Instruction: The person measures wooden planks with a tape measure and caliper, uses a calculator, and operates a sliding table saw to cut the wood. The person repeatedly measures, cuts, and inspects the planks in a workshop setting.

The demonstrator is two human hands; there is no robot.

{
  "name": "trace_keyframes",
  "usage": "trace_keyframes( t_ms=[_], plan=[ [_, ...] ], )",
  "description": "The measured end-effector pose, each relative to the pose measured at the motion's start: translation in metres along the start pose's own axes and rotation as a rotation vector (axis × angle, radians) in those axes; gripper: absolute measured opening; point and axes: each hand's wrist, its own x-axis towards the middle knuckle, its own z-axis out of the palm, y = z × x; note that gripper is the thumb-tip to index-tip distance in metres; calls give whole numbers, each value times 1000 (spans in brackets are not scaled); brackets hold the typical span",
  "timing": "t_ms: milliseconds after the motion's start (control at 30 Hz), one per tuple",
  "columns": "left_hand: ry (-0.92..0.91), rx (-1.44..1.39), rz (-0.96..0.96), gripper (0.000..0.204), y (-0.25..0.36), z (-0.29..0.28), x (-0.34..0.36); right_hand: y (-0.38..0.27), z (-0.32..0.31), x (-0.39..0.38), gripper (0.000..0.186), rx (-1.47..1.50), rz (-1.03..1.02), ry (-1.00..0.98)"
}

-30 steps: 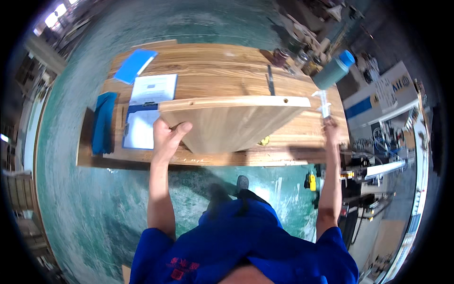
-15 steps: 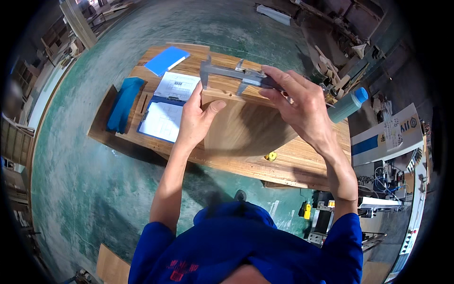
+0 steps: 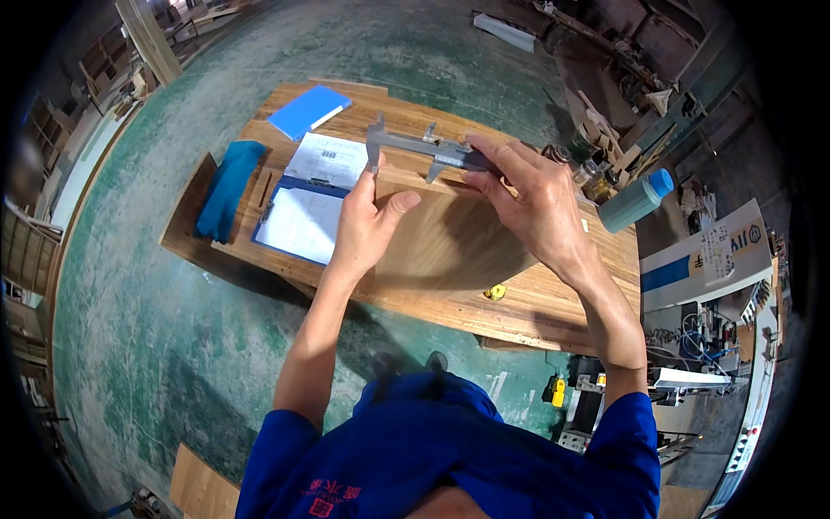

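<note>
My right hand grips a grey metal vernier caliper by its beam and slider, thumb below and fingers on top. Its jaws are apart, at the upper edge of a wooden board; whether both touch the wood I cannot tell. My left hand holds the board by its left edge, thumb on the near face. The left fingertips come up close to the caliper's fixed jaw and are partly hidden behind the board. The board stands tilted over the wooden worktable.
Left on the table lie a blue clipboard with drawings, a blue book and a teal cloth bundle. A yellow tape measure lies near the front edge. A green bottle with blue cap and jars stand right.
My right hand has shifted a little to the left, and the gap between the caliper's jaws looks slightly narrower. The left hand keeps its hold on the board.
</note>
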Motion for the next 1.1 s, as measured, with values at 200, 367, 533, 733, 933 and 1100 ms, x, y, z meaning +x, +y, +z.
trace_keyframes(
  t_ms=[200, 367, 533, 733, 933, 1100],
  plan=[
    [2, -14, -2, 75, 4, 1, 1, 1, 0, 3, 42, -39, -22, -5],
    [-8, -67, -6, 75, 12, 4, 2, 0, -3, 3, 42, -86, -24, -29],
    [43, 29, 56, 71, 14, 9, 3, 2, -5, 0, 36, -120, -37, -29],
    [71, 46, 78, 69, 16, 12, 0, -4, -14, 17, 21, -11, 80, -225],
    [85, 66, 69, 69, 18, 11, -3, -4, -4, 22, 24, -18, 85, -212],
    [83, 56, 91, 65, 15, 17, -4, -1, -5, 15, 23, -17, 72, -186]
  ],
)
